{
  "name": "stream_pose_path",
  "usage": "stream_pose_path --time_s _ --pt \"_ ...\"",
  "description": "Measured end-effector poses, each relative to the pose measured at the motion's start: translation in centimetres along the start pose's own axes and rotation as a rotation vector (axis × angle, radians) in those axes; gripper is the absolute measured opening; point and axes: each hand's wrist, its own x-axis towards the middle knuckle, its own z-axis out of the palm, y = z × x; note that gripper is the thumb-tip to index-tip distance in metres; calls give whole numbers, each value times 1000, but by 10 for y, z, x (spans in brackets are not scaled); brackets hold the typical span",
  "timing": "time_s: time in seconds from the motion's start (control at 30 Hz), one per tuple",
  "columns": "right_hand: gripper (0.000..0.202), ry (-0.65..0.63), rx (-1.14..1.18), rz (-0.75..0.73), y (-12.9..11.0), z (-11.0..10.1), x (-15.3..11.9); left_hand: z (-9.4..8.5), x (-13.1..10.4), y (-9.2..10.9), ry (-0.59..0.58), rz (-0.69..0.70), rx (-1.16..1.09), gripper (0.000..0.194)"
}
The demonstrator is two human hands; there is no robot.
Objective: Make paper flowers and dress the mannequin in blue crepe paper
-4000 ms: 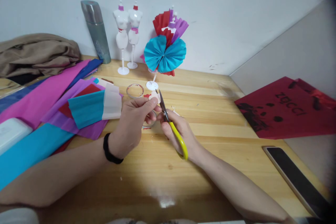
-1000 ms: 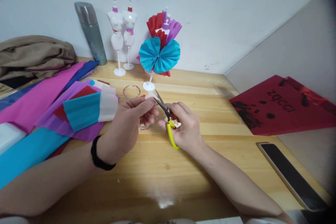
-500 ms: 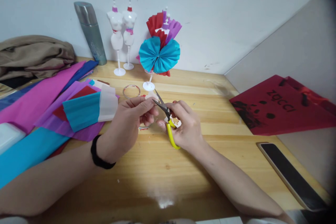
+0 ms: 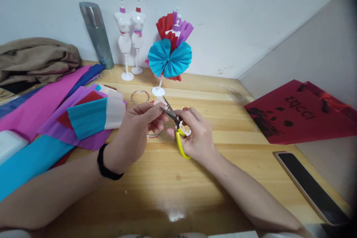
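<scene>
Here, pale paper (image 4: 160, 101) juts past pinching left fingers (image 4: 155, 112).

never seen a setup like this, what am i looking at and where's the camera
There is no machine: a person works bare-handed, filmed by a camera worn on the head, looking forward and down. The left hand pinches a small pale piece; the right hand holds open yellow-handled scissors close to it. On the wooden table, coloured sheets lie to the left and a smartphone to the right. Behind stand small white mannequins, with pleated turquoise fans toward the right.
</scene>
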Motion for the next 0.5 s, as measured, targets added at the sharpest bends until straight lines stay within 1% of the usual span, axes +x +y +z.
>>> stream_pose_path --time_s 0.23,0.33,0.5 --pt "36 -5 17 18 -1 5 -2 1 -2 -3 32 -20 23 19" --pt "37 -22 27 22 -1 6 -3 1 -3 -4 28 -27 18 23" --pt "39 -33 30 41 -1 6 -3 2 -3 -4 49 -4 27 23"
